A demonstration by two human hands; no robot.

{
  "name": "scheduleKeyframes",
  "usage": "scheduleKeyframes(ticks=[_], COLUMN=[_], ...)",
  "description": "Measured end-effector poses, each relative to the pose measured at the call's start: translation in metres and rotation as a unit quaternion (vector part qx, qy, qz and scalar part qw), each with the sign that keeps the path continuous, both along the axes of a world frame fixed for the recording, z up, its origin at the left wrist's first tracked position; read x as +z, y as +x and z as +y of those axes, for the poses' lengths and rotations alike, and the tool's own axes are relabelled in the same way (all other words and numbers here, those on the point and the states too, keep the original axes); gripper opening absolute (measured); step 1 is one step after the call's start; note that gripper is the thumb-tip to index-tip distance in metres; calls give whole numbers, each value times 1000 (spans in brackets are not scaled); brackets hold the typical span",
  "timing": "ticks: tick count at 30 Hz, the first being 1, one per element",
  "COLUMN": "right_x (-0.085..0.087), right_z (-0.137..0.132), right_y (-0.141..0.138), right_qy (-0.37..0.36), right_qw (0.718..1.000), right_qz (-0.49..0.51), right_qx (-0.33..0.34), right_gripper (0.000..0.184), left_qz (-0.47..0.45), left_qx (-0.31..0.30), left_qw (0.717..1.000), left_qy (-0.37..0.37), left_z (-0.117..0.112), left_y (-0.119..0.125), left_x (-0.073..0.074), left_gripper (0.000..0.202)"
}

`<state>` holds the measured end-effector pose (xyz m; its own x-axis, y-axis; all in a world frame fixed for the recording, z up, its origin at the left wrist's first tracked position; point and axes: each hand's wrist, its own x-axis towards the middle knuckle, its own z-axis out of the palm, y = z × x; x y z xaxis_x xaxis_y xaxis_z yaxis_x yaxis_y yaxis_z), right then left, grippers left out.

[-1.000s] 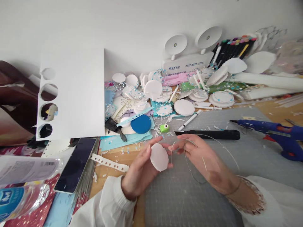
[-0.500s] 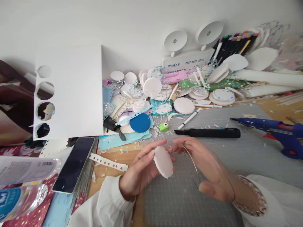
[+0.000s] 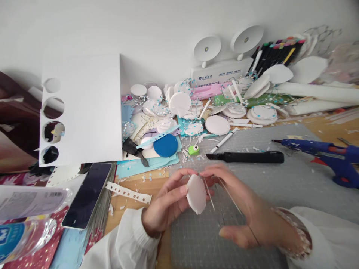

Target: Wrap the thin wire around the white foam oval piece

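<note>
Near: left hand (image 3: 165, 203) holds a white round piece (image 3: 196, 194), tipped up above the gray mat (image 3: 202, 246) | right hand (image 3: 246, 213) is bent close beside it, thin wire (image 3: 209, 195) looping there; cannot tell if it grips the wire | farther: black knife (image 3: 252, 157), then little green thing (image 3: 193, 150) | far back: white two-headed lamp (image 3: 215, 70)

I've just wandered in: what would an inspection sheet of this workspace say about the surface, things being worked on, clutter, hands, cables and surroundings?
Surface: grey cutting mat on wooden table, sprinkled with scraps.
Job's things: white disc, tilted; thin wire beside it, contact unclear.
Clutter: heaped discs, blue lid-like disc, black knife, glue gun, phone, bottle.
Hands: left hand holds the white disc; right hand, blurred, is at the wire, grip unclear.
Cables: nothing seen.
Surroundings: pale wall, two round lamps, white board with round holes.
</note>
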<state>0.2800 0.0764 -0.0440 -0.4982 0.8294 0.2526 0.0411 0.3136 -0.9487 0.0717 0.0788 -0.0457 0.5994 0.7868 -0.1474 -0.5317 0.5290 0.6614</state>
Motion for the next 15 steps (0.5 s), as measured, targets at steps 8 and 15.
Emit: scheduleKeyframes(ticks=[8, 15], right_x=[3, 3], right_z=[-4, -3], right_y=[-6, -5], right_qy=[8, 66], right_qw=[1000, 996], right_qz=[-9, -59], right_qx=[-17, -28], right_gripper=[75, 74], left_qz=[8, 19], left_qx=[-12, -11], left_qw=[1000, 999], left_qy=[27, 44], left_z=[-1, -1], left_y=[1, 0], left_x=[2, -1], left_gripper=[32, 35])
